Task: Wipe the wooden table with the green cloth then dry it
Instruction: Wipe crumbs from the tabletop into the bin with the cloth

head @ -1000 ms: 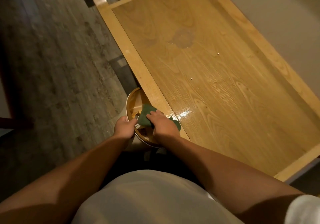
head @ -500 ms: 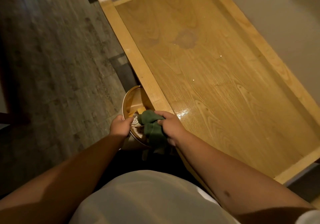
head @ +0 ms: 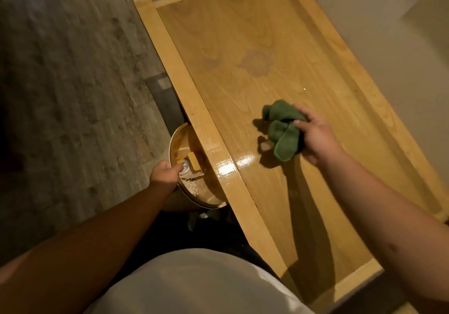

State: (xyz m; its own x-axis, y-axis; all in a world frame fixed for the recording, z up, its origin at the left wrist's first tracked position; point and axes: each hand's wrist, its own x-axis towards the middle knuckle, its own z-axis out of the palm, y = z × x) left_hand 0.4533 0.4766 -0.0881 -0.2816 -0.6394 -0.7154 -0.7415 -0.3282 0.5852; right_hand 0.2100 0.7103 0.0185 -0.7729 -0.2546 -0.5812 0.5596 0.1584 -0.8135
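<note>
The right hand (head: 315, 136) holds the bunched green cloth (head: 283, 129) over the middle of the wooden tabletop (head: 303, 46), its fingers pinching the folds. Farther off lie a dark stain (head: 256, 64) and a pale crumb (head: 304, 90). At the tabletop's left edge, the left hand (head: 164, 176) grips the rim of a round bin (head: 192, 168) holding scraps, fingers curled around it.

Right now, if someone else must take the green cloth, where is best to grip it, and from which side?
Grip the loose folded lobes of the green cloth, coming from the left: the right hand covers its right side, and the folds stick out freely.
</note>
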